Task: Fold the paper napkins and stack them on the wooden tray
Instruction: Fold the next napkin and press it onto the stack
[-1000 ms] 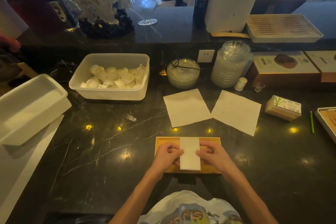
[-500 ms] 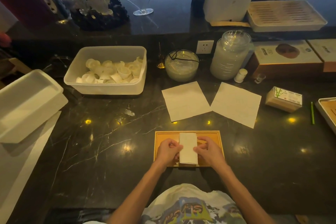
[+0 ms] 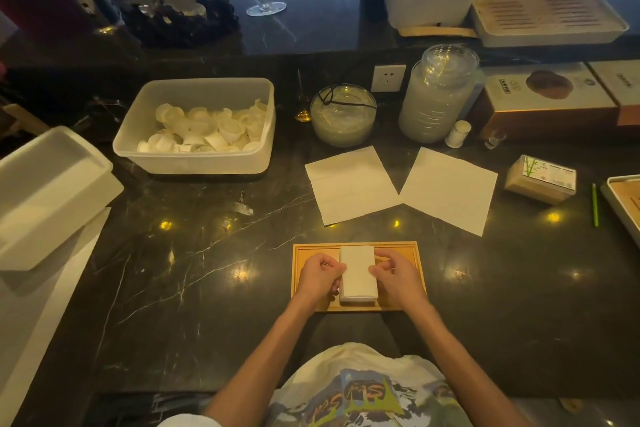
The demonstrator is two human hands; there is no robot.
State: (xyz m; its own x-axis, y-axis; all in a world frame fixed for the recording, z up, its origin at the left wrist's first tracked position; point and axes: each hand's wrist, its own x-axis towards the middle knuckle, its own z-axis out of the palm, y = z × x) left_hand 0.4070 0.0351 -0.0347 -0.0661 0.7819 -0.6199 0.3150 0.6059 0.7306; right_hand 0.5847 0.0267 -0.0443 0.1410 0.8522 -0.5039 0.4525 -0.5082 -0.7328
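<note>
Since judged limp, the folded napkin (image 3: 357, 274) on the wooden tray (image 3: 311, 248) is edge-pinched by left hand (image 3: 319, 277) and right hand (image 3: 398, 277).

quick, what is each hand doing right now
Left hand: pinches the left edge of the folded napkin on the wooden tray.
Right hand: pinches its right edge.

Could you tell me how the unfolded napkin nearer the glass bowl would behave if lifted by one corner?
The unfolded napkin looks thin and lies flat, so it would probably droop limply. Its faint creases suggest it would fold there first.
</note>
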